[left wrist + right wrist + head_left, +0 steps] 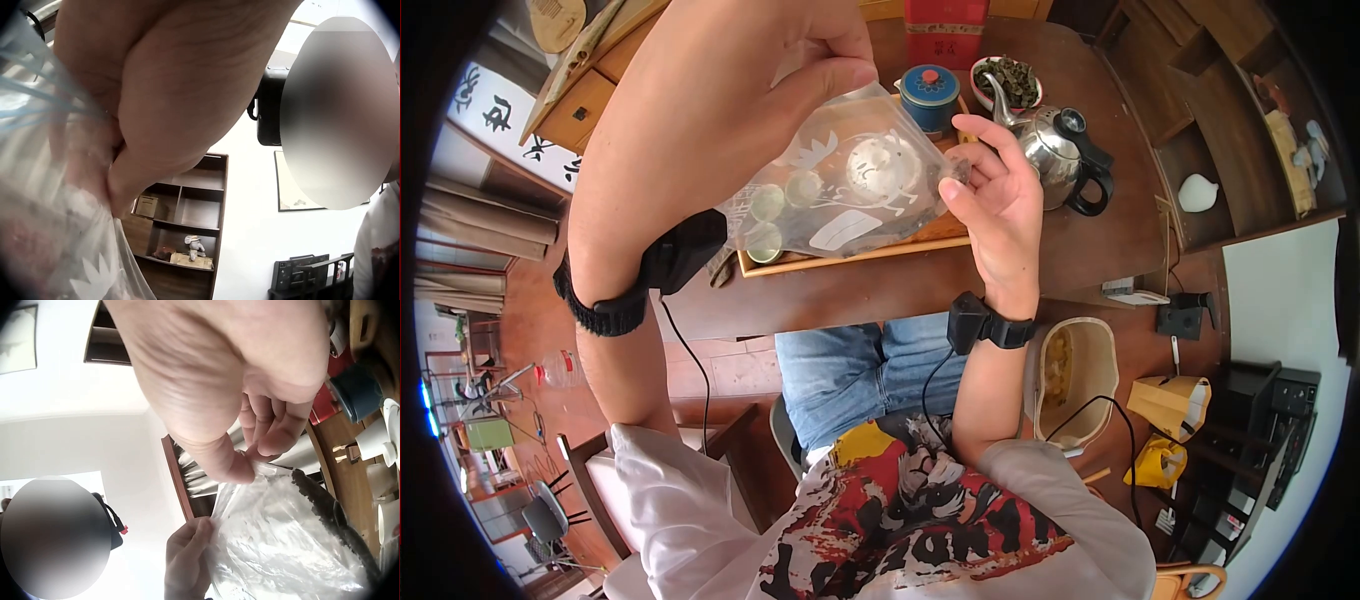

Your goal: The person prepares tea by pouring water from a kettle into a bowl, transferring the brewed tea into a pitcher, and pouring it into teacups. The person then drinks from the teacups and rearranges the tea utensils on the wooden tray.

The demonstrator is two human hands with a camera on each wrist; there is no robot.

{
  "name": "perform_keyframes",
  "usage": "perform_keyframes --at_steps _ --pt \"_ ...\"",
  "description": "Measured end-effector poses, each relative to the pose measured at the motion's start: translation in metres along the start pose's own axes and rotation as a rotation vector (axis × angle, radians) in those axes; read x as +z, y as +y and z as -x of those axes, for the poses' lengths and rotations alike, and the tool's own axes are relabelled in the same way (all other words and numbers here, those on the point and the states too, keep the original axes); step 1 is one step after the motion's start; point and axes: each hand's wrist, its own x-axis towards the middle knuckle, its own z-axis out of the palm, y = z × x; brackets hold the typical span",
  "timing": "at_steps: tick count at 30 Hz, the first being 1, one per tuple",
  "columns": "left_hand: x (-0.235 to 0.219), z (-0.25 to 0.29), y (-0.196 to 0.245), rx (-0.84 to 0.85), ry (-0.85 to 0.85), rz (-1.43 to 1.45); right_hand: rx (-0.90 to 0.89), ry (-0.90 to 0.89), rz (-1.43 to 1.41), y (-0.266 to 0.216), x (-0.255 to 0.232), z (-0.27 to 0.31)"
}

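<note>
Head view: a clear plastic bag point(840, 190) hangs stretched between both hands above the tea tray point(850, 255), left hand point(810, 60) pinching its top edge, right hand point(990, 195) pinching the opposite edge, long axis running hand-to-hand.

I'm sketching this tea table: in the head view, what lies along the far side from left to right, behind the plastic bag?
Blue lidded jar → bowl of tea leaves → steel kettle → white object on the shelf.
</note>
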Motion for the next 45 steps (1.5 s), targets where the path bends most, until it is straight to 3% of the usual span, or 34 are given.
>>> perform_keyframes --at_steps 7,15,25,28,30,33,35,37,38,39,41,42,45 --pt "-0.001 -0.001 0.003 0.048 0.030 0.006 -0.069 -0.003 0.052 0.001 -0.002 0.001" --pt "-0.005 0.001 0.003 0.070 0.018 0.017 -0.283 0.034 0.235 0.004 -0.002 -0.002" --pt "-0.001 -0.002 0.011 0.148 0.061 -0.003 -0.289 -0.028 0.246 0.008 -0.005 -0.004" --pt "0.001 -0.003 0.009 0.166 0.083 -0.001 -0.350 -0.005 0.434 0.009 -0.007 -0.003" --pt "-0.007 -0.005 0.004 0.256 -0.037 -0.111 -0.309 0.026 0.369 0.005 -0.002 -0.003" --pt "-0.008 -0.014 0.019 0.330 0.008 -0.157 -0.257 0.037 0.293 0.003 0.000 -0.002" --pt "0.004 -0.018 -0.003 0.328 -0.035 -0.019 -0.195 -0.002 0.402 -0.007 0.008 0.001" --pt "0.012 -0.022 0.002 0.498 -0.007 -0.085 -0.170 0.040 0.460 -0.010 0.016 0.005" --pt "0.016 -0.024 0.002 0.346 -0.141 0.061 -0.069 0.007 0.501 -0.011 0.011 0.007" --pt "0.012 -0.020 0.001 0.331 -0.144 0.062 0.032 -0.024 0.540 -0.011 0.010 0.008" --pt "0.002 -0.013 -0.002 0.506 0.054 0.169 -0.049 0.019 0.518 -0.006 0.012 0.008" --pt "0.002 -0.007 -0.008 0.501 0.051 0.165 -0.083 0.042 0.466 -0.008 0.011 0.006" --pt "0.011 0.011 -0.032 0.293 0.479 -0.130 -0.109 0.123 0.447 0.000 -0.010 0.006"
